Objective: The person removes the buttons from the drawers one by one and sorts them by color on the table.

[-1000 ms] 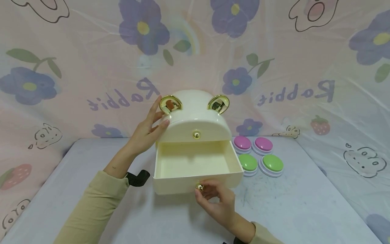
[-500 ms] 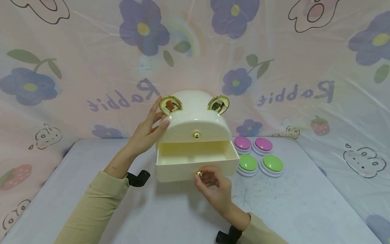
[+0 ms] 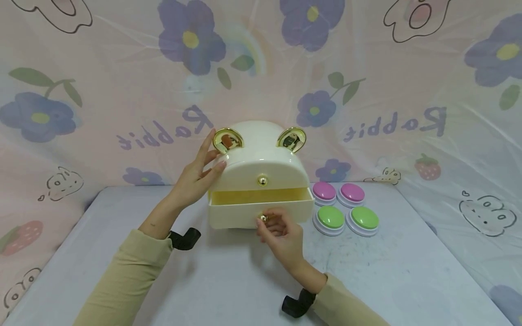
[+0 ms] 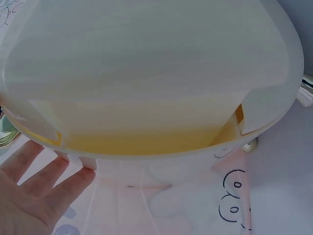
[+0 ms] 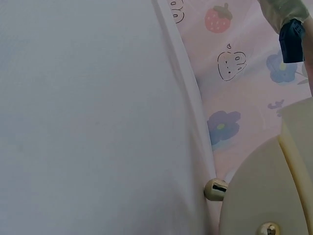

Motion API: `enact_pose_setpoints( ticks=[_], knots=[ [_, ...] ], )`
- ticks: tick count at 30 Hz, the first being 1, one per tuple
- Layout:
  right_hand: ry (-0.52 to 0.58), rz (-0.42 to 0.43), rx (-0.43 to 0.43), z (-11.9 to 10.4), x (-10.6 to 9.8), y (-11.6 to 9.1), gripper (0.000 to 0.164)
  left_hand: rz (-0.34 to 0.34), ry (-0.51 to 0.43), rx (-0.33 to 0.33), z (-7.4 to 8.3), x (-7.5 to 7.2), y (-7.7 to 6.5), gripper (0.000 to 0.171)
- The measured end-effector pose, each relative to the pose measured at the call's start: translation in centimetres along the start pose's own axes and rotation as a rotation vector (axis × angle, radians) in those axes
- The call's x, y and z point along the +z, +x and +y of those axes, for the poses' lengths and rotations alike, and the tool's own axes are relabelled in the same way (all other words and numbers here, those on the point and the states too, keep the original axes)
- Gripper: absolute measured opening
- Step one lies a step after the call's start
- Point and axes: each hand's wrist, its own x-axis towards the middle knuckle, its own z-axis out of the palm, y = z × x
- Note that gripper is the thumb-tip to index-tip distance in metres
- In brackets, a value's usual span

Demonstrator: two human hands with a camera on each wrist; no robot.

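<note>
A white mini drawer cabinet point(image 3: 260, 145) with a domed top and two gold ears stands on the table. Its lower drawer point(image 3: 232, 218) is partly pulled out, and the upper drawer front point(image 3: 236, 179) is in place. My left hand point(image 3: 191, 183) rests against the cabinet's left shoulder, fingers extended beside the gold ear point(image 3: 227, 140); the left wrist view shows those fingers point(image 4: 46, 186) spread at the cabinet's edge. With thumb and fingertips, my right hand point(image 3: 285, 237) pinches the gold knob point(image 3: 263, 218) of the lower drawer. That hand is out of frame in the right wrist view.
Right of the cabinet sit two pink push buttons point(image 3: 324, 191) behind two green ones point(image 3: 331, 217), all on white bases, close to the drawer's right side. The table point(image 3: 408, 271) has a white cover. A printed curtain point(image 3: 261, 81) hangs behind it.
The lower drawer has slid back into the cabinet, leaving a narrower opening. My right hand has moved away from me with the knob. My left hand has stayed on the cabinet.
</note>
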Motion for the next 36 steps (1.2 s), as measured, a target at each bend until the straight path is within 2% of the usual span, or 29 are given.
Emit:
enact_pose_setpoints(
  ticks=[5, 13, 17, 21, 27, 36],
  knots=[
    [0.036, 0.019, 0.117, 0.2, 0.1, 0.5, 0.021, 0.007, 0.004, 0.011, 0.0, 0.0, 0.0, 0.072],
    [0.077, 0.046, 0.257, 0.8, 0.6, 1.2, 0.019, 0.014, 0.009, 0.018, -0.1, 0.0, 0.0, 0.073],
    [0.103, 0.079, 0.318, 2.4, 1.0, 1.4, 0.021, 0.019, 0.01, 0.018, 0.0, 0.0, 0.0, 0.073],
    [0.127, 0.098, 0.325, 4.0, 1.1, 1.2, 0.023, 0.022, 0.012, 0.015, 0.1, 0.0, 0.0, 0.073],
    [0.133, 0.089, 0.3, 4.4, 1.0, 1.1, 0.026, 0.027, 0.007, 0.008, 0.1, -0.1, 0.0, 0.073],
    [0.106, 0.108, 0.385, 4.2, 0.8, 0.5, 0.03, 0.019, 0.003, 0.006, 0.0, 0.1, 0.0, 0.073]
  ],
)
